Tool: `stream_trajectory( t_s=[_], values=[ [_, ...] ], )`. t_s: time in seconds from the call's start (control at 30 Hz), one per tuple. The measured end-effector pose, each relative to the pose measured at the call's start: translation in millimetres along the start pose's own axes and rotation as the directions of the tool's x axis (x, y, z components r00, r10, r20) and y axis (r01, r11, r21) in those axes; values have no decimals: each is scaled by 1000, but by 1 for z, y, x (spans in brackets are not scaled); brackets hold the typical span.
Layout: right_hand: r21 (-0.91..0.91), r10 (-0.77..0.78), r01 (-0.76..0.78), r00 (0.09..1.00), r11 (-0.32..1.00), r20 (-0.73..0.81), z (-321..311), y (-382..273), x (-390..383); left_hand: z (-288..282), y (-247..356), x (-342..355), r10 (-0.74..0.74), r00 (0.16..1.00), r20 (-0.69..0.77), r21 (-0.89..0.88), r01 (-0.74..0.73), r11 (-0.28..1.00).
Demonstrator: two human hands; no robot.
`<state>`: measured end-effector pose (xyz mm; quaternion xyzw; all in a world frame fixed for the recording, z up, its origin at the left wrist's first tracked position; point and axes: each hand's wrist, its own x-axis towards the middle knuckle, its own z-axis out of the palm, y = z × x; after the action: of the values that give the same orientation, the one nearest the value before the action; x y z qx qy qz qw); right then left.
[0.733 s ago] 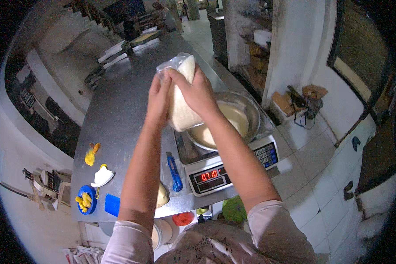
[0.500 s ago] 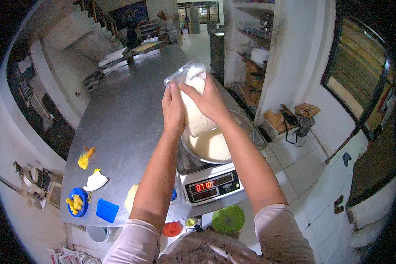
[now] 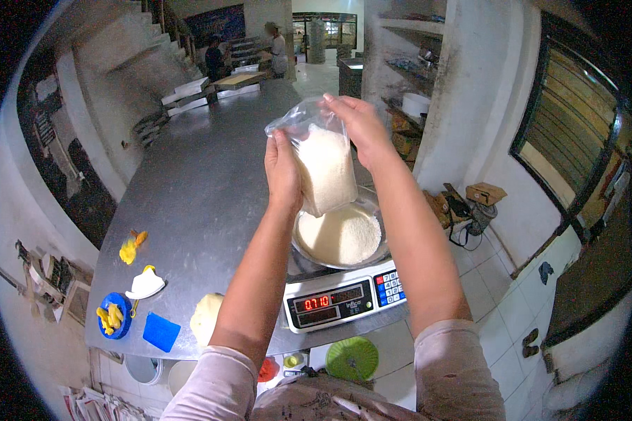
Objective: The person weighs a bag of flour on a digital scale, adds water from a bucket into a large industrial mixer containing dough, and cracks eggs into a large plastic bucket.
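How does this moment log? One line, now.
left hand: holds bag | right hand: holds bag top | bag: pale powder inside, above bowl | bowl: powder inside, on scale

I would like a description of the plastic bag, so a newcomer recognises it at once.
On the grey metal table, find the white scale at the near edge, and the round metal bowl of pale powder upon it. The plastic bag is over that bowl, held between the left hand and the right hand. Unlike the bowl, it is transparent, with pale contents showing through.
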<state>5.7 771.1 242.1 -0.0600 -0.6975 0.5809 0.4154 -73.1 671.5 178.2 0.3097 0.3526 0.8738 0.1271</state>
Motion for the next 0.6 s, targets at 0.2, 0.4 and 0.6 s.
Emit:
stream_trajectory(
  t_s=[0.2, 0.4, 0.6],
  values=[
    [-177, -130, 113, 987, 978, -92, -18, -12, 2, 14, 14, -4, 116, 993, -8, 189, -113, 975],
    [-660, -7, 3, 1000, 751, -3, -119, 47, -45, -18, 55, -10, 181, 983, -10, 233, -173, 957],
    [-685, 692, -547, 717, 481, -87, -130, 90, -102, -98, 141, -55, 137, 981, -135, 275, -95, 957]
  ],
)
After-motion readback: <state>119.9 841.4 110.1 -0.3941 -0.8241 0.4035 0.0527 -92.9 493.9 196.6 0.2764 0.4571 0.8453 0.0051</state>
